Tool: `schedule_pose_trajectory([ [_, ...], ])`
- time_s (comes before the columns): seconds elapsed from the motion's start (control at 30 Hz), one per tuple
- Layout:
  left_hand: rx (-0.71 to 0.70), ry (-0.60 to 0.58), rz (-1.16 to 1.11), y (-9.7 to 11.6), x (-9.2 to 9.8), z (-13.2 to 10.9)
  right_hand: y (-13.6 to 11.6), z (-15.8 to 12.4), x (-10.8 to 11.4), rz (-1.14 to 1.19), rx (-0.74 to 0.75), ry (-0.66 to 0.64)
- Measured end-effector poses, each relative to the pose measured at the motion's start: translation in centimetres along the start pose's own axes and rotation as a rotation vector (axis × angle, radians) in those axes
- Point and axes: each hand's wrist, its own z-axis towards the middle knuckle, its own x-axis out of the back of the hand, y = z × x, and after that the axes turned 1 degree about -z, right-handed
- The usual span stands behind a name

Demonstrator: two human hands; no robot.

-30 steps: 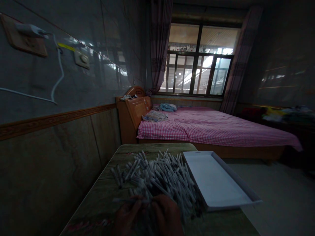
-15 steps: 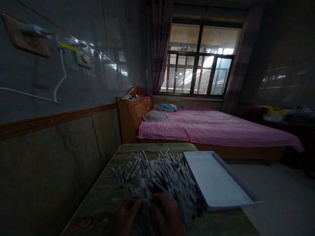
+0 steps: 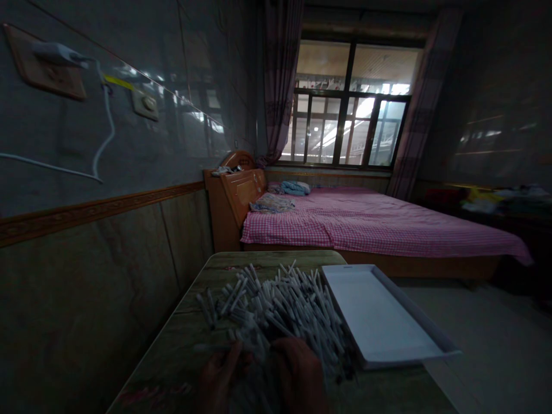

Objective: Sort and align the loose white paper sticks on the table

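My left hand (image 3: 221, 374) pinches a thin pale stick (image 3: 207, 348) between thumb and fingers, motion-blurred, pointing out to the left. Right hand (image 3: 299, 371) is just beside it, fingers curled at the near side of the stick pile (image 3: 293, 302); can't tell if it grips anything. Pile lies loose mid-worktop (image 3: 168, 351). Shallow white tray (image 3: 383, 316) sits right of the pile, overhanging the worktop edge.
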Motion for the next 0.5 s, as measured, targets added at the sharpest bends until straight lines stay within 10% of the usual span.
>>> schedule_pose_trajectory([
  [0.5, -0.045, -0.082, 0.096, 0.1, 0.1, -0.1, 0.6, 0.4, 0.7, -0.101, -0.063, 0.037],
])
